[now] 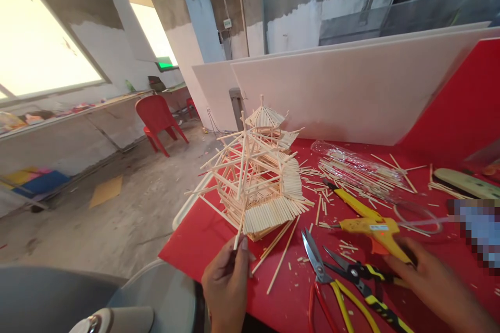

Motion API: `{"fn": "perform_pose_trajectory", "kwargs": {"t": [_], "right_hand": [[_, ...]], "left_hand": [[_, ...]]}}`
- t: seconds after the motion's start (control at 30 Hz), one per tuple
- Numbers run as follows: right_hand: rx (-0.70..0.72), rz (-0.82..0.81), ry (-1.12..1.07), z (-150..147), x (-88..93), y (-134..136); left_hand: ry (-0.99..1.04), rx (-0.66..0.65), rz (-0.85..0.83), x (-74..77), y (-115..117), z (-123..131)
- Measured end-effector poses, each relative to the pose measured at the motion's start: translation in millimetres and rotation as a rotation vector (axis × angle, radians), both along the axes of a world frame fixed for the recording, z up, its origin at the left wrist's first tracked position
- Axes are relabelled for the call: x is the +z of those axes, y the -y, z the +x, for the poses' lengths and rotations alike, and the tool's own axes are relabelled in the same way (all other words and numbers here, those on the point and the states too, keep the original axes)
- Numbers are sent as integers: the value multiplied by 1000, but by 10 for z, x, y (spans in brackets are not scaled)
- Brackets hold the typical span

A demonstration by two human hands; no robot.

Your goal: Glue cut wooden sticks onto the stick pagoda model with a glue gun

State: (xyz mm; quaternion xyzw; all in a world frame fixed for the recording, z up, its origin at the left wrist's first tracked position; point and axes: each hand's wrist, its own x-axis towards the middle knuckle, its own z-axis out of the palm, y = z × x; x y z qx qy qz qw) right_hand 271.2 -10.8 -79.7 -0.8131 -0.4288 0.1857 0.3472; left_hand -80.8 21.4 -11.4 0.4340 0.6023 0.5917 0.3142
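Observation:
A small pagoda-like model (260, 179) built of thin bamboo sticks stands on the red table (203, 239) near its left edge. My left hand (226, 283) is closed in a pinch on one thin stick (242, 195) that leans up against the model's front. My right hand (429, 283) rests on the table with its fingers around the handle of a yellow glue gun (371, 229), whose nozzle points left toward the model.
Two scissors (344, 276) with yellow and red handles lie by my right hand. A yellow utility knife (353, 203), a clear bag of sticks (359, 171) and loose sticks litter the table. White boards (351, 93) stand behind. A red chair (158, 119) stands on the floor.

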Motion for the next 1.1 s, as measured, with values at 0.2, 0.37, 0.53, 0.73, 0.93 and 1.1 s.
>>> {"fn": "perform_pose_trajectory", "kwargs": {"t": [0.2, 0.37, 0.53, 0.73, 0.93, 1.1], "right_hand": [[-10, 50, -222, -520, 608, 96], [376, 306, -164, -1120, 1041, -27], [464, 387, 178, -1463, 1181, -215], [369, 417, 405, -1593, 1038, -338], [352, 471, 504, -1645, 996, -374], [354, 470, 508, -1693, 997, -387]], "left_hand": [[22, 52, 10, 8, -13, 31], [36, 88, 0, 23, -32, 65], [33, 126, 21, 15, -43, 64], [5, 131, 3, -16, -36, 58], [-35, 133, -20, -24, -31, 42], [-74, 133, -25, 4, -28, 41]]}}
